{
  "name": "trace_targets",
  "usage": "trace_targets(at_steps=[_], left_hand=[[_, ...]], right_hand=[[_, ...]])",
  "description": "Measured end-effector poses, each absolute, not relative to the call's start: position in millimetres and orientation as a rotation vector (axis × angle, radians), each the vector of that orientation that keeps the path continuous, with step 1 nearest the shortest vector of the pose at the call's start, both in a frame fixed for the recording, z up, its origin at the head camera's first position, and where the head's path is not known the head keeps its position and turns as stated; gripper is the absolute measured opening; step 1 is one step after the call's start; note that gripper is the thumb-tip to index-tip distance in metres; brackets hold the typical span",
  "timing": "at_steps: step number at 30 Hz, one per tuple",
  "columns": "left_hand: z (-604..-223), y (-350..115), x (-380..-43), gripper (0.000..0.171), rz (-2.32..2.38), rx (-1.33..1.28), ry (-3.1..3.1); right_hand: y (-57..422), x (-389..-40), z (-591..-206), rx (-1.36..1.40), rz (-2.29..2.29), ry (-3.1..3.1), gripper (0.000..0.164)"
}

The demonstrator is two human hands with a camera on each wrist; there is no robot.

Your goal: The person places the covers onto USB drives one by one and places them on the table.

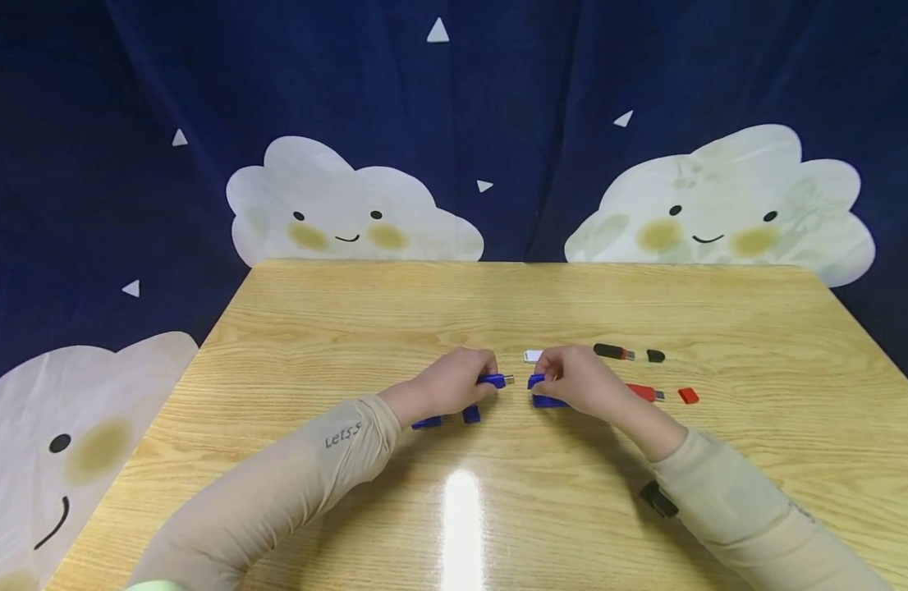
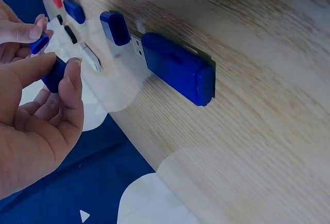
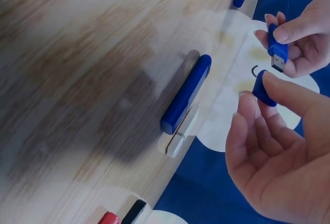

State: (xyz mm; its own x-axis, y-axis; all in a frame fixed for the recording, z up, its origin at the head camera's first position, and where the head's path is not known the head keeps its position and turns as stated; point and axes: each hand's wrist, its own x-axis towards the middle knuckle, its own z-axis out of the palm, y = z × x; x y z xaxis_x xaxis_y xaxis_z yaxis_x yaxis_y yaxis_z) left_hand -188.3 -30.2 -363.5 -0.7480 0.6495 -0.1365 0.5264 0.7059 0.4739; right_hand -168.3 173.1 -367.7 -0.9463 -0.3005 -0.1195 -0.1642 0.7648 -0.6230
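On the wooden worktop (image 1: 350,312), well in from its left edge, an uncapped blue USB stick (image 1: 427,423) is laid with its loose blue cap (image 1: 472,414) just beside the plug. A second blue USB stick (image 1: 490,381) is pinched in the left hand (image 1: 454,382), its metal plug pointed toward the right edge. Just apart from it, a second blue cap (image 1: 535,381) is pinched by the right hand (image 1: 581,382). Cap and plug are best kept on one line and moved straight, without twisting, with the plastic gripped rather than the contacts. Near the right hand, a long blue stick (image 1: 548,402) and, nearer the far edge, a white stick (image 1: 532,356) are seen. Toward the right edge, a black stick (image 1: 609,351) with black cap (image 1: 655,355) and a red stick (image 1: 645,392) with red cap (image 1: 688,396) are set, each cap apart.
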Motion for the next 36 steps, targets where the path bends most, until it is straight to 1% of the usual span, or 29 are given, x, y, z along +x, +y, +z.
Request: trace_targets(at_steps=[17, 36], left_hand=[[-364.8, -26.4, -185.7, 0.013, 0.593, 0.917, 2.613], [-365.2, -23.8, -184.2, 0.01, 0.608, 0.933, 2.597]], right_hand=[[169.3, -166.7, -368.5, -0.404, -0.93, 2.754, 0.01], [160.9, -166.1, -369.2, -0.427, -0.909, 2.741, 0.003]])
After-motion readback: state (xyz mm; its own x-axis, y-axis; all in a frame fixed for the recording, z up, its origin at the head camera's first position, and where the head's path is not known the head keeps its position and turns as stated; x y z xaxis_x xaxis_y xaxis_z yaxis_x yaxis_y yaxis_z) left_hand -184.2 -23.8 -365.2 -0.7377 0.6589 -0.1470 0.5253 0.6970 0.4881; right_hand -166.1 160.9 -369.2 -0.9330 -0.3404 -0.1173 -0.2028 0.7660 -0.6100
